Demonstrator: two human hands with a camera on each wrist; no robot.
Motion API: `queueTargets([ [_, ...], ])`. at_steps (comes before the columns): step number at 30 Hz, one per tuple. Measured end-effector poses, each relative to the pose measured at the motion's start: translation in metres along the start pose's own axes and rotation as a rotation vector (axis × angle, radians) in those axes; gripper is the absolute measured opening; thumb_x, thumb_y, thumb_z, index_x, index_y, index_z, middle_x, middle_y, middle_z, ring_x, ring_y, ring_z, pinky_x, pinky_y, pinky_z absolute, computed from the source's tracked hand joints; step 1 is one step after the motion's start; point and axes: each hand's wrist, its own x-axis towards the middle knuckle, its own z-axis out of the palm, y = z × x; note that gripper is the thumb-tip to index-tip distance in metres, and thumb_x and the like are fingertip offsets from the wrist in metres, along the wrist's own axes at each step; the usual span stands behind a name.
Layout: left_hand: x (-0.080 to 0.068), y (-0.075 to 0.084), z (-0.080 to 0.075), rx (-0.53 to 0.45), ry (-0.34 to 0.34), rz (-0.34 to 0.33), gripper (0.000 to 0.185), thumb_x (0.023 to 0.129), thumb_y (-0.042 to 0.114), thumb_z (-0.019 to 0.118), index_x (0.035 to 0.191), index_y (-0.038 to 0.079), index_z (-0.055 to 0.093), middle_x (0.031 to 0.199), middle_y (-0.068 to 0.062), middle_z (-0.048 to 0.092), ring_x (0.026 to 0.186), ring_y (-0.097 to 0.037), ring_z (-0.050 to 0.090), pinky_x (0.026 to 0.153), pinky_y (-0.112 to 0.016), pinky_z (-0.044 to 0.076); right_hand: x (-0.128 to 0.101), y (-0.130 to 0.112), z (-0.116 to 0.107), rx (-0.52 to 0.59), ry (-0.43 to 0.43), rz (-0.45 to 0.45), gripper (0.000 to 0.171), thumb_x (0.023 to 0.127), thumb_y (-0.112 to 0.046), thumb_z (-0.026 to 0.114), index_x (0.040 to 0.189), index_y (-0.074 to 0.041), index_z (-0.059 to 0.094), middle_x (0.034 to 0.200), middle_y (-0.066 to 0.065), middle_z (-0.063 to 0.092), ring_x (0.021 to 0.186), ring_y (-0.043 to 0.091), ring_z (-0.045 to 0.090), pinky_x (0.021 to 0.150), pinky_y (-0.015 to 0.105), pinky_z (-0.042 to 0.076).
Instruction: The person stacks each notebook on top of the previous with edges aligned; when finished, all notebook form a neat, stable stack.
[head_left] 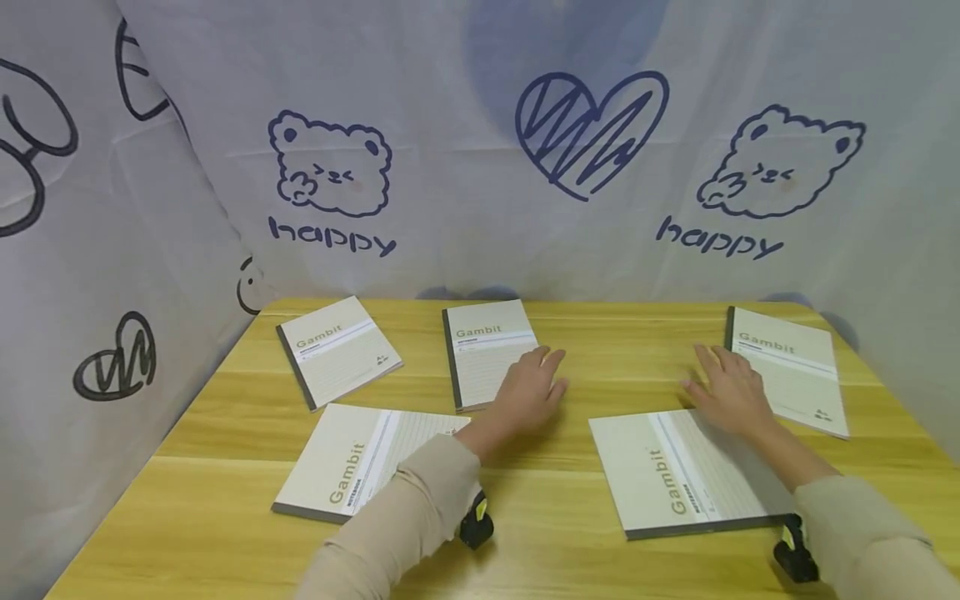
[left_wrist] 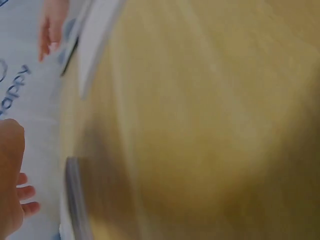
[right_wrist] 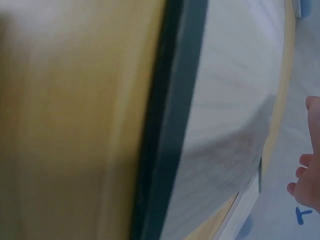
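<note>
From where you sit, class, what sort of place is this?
Probably a staged tabletop workspace: a wooden table, five Gambit notebooks such as the nearest one, and a cartoon bear backdrop sheet hung behind.

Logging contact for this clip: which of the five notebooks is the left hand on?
The back middle notebook. The left hand lies flat over its near right corner; the other four notebooks are clear of that hand.

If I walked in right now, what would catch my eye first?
Five notebooks marked Gambit lie spread on a yellow wooden table. A person's left hand lies flat at the middle rear notebook, and the right hand reaches toward the right rear notebook. Behind hangs a white curtain with bears, a heart and the word happy.
</note>
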Motion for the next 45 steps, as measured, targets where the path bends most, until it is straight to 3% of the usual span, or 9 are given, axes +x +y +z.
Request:
queueTargets([
  [3,0.003,0.01,0.01,0.04,-0.026,0.032,0.049,0.1,0.032,0.037,0.142,0.008,0.035,0.144,-0.018,0.037,0.132,-0.031,0.038,0.106,-0.043,0.036,-0.008,0.013,-0.001,-0.023,0.0,0.021,0.059,0.097,-0.031,0.045,0.138,0.008,0.029,0.133,0.041,0.029,0.118,0.061,0.027,0.087,0.072,0.026],
  [8,0.007,0.026,0.022,0.095,-0.088,0.06,0.054,0.1,0.04,0.031,0.146,0.012,0.028,0.15,-0.015,0.029,0.137,-0.028,0.031,0.111,-0.041,0.029,-0.021,0.034,-0.001,-0.034,-0.071,0.065,0.068,0.098,-0.041,0.038,0.141,0.009,0.023,0.137,0.042,0.022,0.12,0.062,0.021,0.089,0.073,0.02],
  [22,0.029,0.069,0.05,0.152,-0.147,0.08,0.062,0.096,0.056,0.022,0.148,0.023,0.023,0.155,-0.009,0.018,0.141,-0.024,0.023,0.114,-0.039,0.024,-0.052,0.082,-0.005,-0.053,-0.209,0.151,0.075,0.099,-0.048,0.026,0.142,0.011,0.012,0.136,0.047,0.012,0.123,0.065,0.007,0.096,0.075,0.002],
  [28,0.033,0.084,0.056,0.209,-0.17,0.089,0.063,0.095,0.059,0.02,0.149,0.026,0.02,0.156,-0.007,0.017,0.142,-0.021,0.021,0.115,-0.039,0.022,-0.063,0.102,-0.006,-0.074,-0.244,0.191,0.075,0.099,-0.048,0.023,0.14,0.013,0.013,0.134,0.048,0.012,0.121,0.067,0.008,0.092,0.076,0.006],
  [35,0.034,0.097,0.062,0.204,-0.192,0.081,0.063,0.095,0.06,0.02,0.149,0.027,0.019,0.156,-0.007,0.015,0.143,-0.023,0.019,0.116,-0.04,0.019,-0.063,0.105,-0.008,-0.074,-0.239,0.157,0.072,0.1,-0.043,0.025,0.135,0.02,0.023,0.13,0.053,0.016,0.116,0.07,0.016,0.09,0.076,0.02],
  [41,0.033,0.101,0.061,0.258,-0.188,0.101,0.064,0.094,0.061,0.021,0.148,0.028,0.021,0.156,-0.006,0.016,0.143,-0.022,0.018,0.116,-0.04,0.018,-0.057,0.1,-0.009,0.013,-0.246,0.178,0.072,0.1,-0.043,0.025,0.134,0.021,0.024,0.13,0.055,0.01,0.118,0.071,0.01,0.093,0.076,0.014],
  [45,0.034,0.102,0.059,0.237,-0.182,0.098,0.063,0.094,0.06,0.022,0.148,0.028,0.022,0.156,-0.006,0.017,0.144,-0.022,0.017,0.116,-0.04,0.017,-0.052,0.094,-0.01,0.063,-0.253,0.162,0.07,0.1,-0.041,0.025,0.133,0.021,0.025,0.13,0.055,0.01,0.118,0.072,0.009,0.095,0.075,0.012],
])
